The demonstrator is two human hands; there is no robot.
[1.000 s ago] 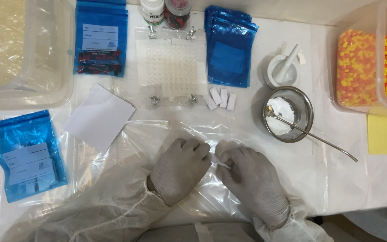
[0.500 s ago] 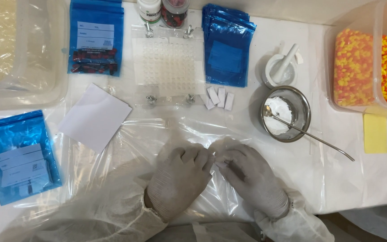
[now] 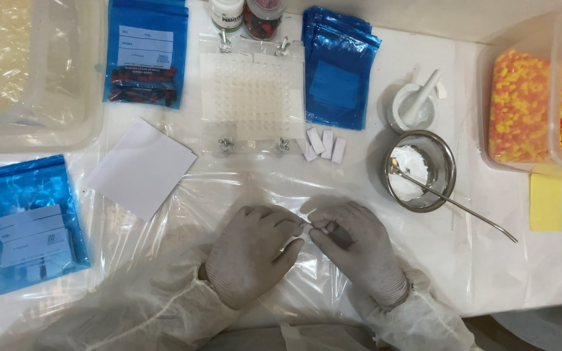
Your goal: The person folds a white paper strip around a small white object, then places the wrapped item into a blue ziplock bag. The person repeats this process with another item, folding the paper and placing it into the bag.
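Small white paper slip (image 3: 315, 225), pinched between our two gloved hands, sits low over the clear plastic sheet (image 3: 229, 195) at the near middle of the bench, the left hand (image 3: 250, 253) and right hand (image 3: 356, 250) both closed narrow on it with fingertips meeting. To work it well, we judge, we should grip lightly at the edges and stay low over the sheet, well clear of the steel bowl of white powder (image 3: 421, 170) to the right and the folded slips (image 3: 323, 144) lying farther off.
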